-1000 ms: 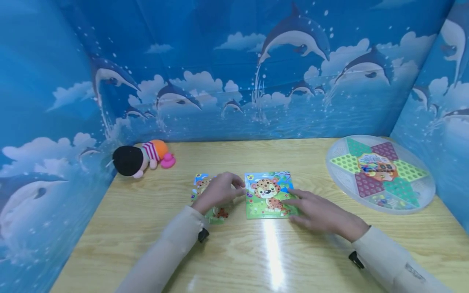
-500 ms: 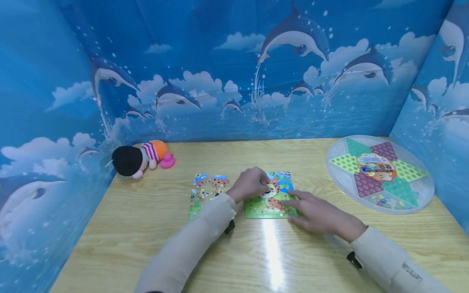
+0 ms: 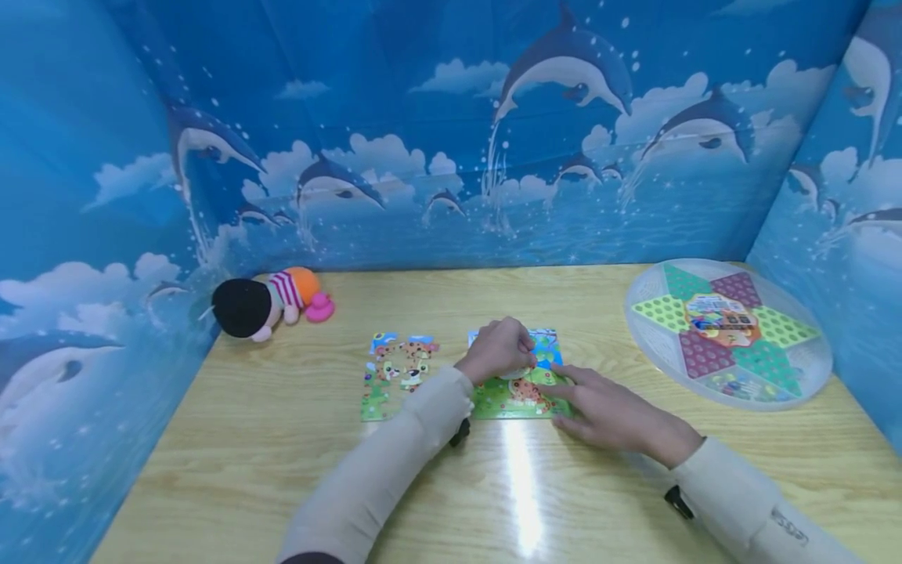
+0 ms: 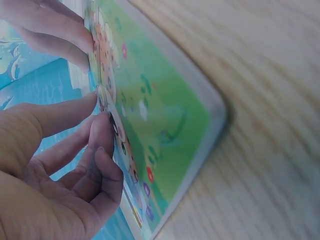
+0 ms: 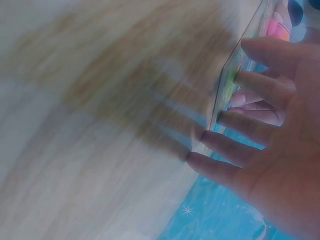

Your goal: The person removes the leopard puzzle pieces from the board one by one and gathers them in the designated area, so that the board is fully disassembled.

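Observation:
A square leopard jigsaw puzzle (image 3: 489, 406) with a green and blue picture lies flat at the middle of the table. Over its upper part reaches my left hand (image 3: 500, 346), thumb and forefinger pinching at a puzzle piece (image 4: 103, 99) on the surface; most of that piece is hidden by the fingertips. My right hand (image 3: 609, 406) rests along the puzzle's right edge, fingers straight and spread, tips touching its border. Left of the puzzle lie several puzzle pieces (image 3: 378, 395) set out as a partial leopard picture, overlapped at lower right by my left sleeve.
A doll (image 3: 247, 307) in a striped top lies at the back left beside a pink toy duck (image 3: 320, 308). A round Chinese checkers board (image 3: 799, 376) is at the right. Dolphin-printed sheets (image 3: 395, 227) enclose the wooden table (image 3: 232, 470) at back and sides.
My left hand has moved right from beside the laid-out pieces to over the upper part of the puzzle, lately only slightly. The right hand has stayed at the puzzle's right edge.

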`<action>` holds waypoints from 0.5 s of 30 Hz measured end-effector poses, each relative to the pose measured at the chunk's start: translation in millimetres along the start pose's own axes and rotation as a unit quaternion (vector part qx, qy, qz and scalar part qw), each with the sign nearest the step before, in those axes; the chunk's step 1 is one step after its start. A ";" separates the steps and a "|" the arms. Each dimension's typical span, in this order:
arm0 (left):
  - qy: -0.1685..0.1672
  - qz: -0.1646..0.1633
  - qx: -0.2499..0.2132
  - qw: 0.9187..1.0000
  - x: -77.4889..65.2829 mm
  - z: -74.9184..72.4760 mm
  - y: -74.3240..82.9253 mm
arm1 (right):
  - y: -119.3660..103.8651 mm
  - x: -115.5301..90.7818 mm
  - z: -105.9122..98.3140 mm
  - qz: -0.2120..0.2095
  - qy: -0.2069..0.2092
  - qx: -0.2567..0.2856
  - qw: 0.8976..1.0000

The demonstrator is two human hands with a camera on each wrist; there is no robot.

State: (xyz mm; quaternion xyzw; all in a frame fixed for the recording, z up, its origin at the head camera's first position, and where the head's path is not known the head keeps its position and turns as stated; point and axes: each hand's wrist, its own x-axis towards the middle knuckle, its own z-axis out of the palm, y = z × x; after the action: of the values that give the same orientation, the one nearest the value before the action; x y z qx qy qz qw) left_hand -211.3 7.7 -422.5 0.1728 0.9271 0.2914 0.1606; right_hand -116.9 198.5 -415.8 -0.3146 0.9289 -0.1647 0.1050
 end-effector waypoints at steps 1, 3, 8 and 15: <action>0.001 -0.002 0.001 1.000 0.2 0.3 0.4 | -0.2 -0.1 0.4 0.001 0.000 0.000 1.000; 0.002 -0.003 0.004 1.000 0.4 0.6 0.4 | -0.3 -0.3 1.1 0.002 0.001 0.001 1.000; 0.002 -0.002 -0.003 1.000 -0.3 0.8 0.1 | -0.1 -1.3 2.1 0.004 0.003 0.003 1.000; 0.004 -0.003 -0.013 1.000 -0.9 1.5 0.3 | -0.3 -2.2 0.6 -0.001 0.008 0.000 1.000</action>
State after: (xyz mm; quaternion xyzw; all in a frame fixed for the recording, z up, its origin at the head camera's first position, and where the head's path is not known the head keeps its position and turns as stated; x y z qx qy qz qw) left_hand -209.9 8.3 -423.3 0.1668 0.9243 0.3035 0.1605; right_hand -114.9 199.5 -416.0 -0.3138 0.9295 -0.1676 0.0979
